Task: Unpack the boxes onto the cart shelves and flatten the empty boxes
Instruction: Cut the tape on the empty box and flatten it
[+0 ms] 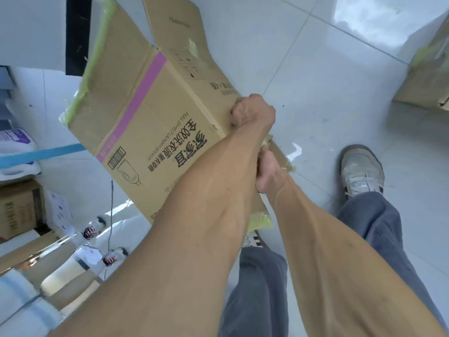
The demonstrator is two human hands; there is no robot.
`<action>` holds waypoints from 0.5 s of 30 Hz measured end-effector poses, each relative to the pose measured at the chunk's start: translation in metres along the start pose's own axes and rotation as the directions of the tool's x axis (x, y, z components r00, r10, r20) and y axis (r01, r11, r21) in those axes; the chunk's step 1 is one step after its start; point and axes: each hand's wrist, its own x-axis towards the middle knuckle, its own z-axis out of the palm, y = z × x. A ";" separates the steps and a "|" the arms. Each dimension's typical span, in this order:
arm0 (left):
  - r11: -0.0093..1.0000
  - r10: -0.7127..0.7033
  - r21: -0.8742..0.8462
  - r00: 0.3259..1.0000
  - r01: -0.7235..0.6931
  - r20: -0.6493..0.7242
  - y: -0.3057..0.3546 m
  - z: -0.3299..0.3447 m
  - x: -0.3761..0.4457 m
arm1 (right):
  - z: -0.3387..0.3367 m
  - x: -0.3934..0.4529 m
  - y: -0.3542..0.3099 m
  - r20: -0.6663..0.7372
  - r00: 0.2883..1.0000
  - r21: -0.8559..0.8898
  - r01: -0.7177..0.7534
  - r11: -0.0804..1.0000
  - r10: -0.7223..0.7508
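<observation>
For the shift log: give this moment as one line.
phase: flattening | left hand: grips cardboard box edge | right hand: grips box flap | box: off floor

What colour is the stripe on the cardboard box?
Pink, running across the cardboard box; the stripe shows in the head view.

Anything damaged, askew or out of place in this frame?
Mostly expected mess. The cardboard box is held tilted off the floor by the left hand and right hand, its flaps splayed open with torn yellow-green tape ragged along the edges. Nothing looks spilled.
</observation>
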 end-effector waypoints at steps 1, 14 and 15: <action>1.000 0.010 -0.016 1.000 -0.010 -0.008 -0.009 0.000 -0.001 | 0.004 0.002 0.003 -0.013 1.000 -0.008 -0.027 1.000 0.027; 0.984 0.174 -0.027 0.979 -0.178 -0.106 -0.062 -0.006 0.027 | 0.019 0.049 0.087 0.071 0.992 0.011 -0.106 0.994 0.105; 0.985 0.171 -0.021 0.980 -0.174 -0.101 -0.064 -0.003 0.027 | 0.019 0.049 0.088 0.096 0.992 0.075 -0.091 0.993 0.084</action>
